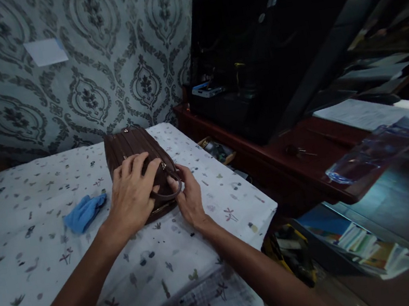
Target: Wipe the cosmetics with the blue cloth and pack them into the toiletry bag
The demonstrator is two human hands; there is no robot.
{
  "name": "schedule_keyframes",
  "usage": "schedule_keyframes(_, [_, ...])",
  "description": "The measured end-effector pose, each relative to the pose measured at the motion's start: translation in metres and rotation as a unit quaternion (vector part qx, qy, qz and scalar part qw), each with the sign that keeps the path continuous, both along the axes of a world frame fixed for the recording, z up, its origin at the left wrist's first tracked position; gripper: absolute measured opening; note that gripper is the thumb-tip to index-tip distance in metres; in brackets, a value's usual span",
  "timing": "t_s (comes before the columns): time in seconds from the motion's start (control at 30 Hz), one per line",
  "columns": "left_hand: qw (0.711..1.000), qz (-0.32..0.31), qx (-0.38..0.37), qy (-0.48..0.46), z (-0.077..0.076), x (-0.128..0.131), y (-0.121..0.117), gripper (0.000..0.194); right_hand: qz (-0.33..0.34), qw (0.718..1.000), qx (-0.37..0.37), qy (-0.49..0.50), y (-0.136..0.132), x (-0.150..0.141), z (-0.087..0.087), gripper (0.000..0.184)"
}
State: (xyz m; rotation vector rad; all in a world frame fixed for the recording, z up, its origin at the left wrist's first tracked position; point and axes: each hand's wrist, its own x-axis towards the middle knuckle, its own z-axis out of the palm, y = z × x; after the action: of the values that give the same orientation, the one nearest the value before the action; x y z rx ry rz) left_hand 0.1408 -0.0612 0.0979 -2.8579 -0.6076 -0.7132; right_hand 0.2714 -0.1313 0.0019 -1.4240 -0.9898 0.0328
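A brown leather zip bag (pixel 137 142) lies on the cloth-covered table, with metal zip pulls on top and a loop handle (pixel 170 196) at its near end. My left hand (pixel 132 189) rests on top of the bag, its fingers spread over the surface. At the bag's near right corner, my right hand (pixel 188 192) grips the edge beside the handle, thumb on top and the other fingers partly hidden. A crumpled blue cloth (pixel 84 213) lies on the table to the left of my left hand.
The white printed tablecloth (pixel 52 275) hangs over the near edge. To the right, a dark red desk (pixel 311 176) holds a large black screen (pixel 264 42), papers (pixel 367 112), keys (pixel 299 151) and a clear plastic case (pixel 374 152). Below it are several books (pixel 363 243).
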Motion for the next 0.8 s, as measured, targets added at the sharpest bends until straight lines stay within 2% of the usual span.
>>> schedule_keyframes(0.13, [1.000, 0.000, 0.004, 0.000, 0.001, 0.000, -0.001, 0.046, -0.010, 0.999, 0.003, -0.044, 0.001, 0.001, -0.003, 0.035])
schedule_keyframes(0.33, [1.000, 0.000, 0.010, 0.002, 0.000, -0.002, 0.000, 0.046, -0.040, 0.995, -0.022, -0.087, 0.000, 0.004, -0.007, 0.038])
schedule_keyframes(0.53, [1.000, 0.012, 0.011, -0.011, -0.004, 0.000, 0.001, 0.048, -0.086, 0.978, -0.027, -0.189, 0.001, 0.017, 0.013, 0.044])
schedule_keyframes(0.63, [1.000, 0.010, 0.009, -0.017, -0.005, 0.000, 0.002, 0.049, -0.056, 0.974, -0.006, -0.217, 0.002, 0.023, 0.020, 0.041])
schedule_keyframes(0.8, [1.000, 0.002, 0.008, -0.021, -0.004, 0.000, 0.002, 0.046, 0.002, 0.981, 0.023, -0.194, 0.000, 0.028, 0.019, 0.030])
